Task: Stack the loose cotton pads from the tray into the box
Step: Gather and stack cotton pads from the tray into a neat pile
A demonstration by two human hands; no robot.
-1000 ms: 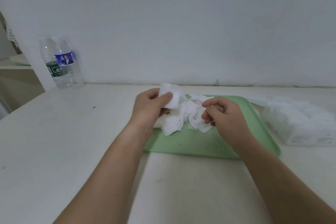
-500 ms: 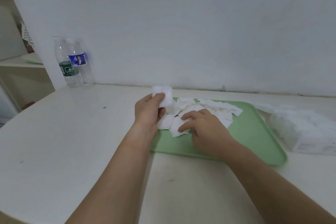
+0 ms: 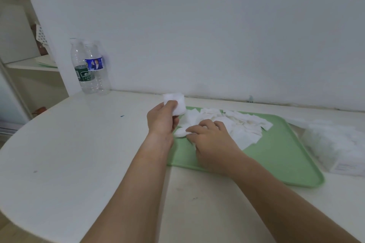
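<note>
The left hand (image 3: 161, 119) pinches a small stack of pads (image 3: 176, 102) between thumb and fingers, upright above the far-left corner of the tray (image 3: 276, 163). The right hand (image 3: 209, 136) lies knuckles-up, fingers curled onto the left edge of the loose pads (image 3: 243, 124) heaped over the tray's far half; whether it has one pinched I cannot tell. The pads are thin and overlap, so the fingertips may lift two at once or drag neighbours over the tray's left edge onto the table (image 3: 79, 144). A slack left thumb would fan the stack, and the box (image 3: 335, 144) sits beyond the tray's right edge, across the whole tray.
</note>
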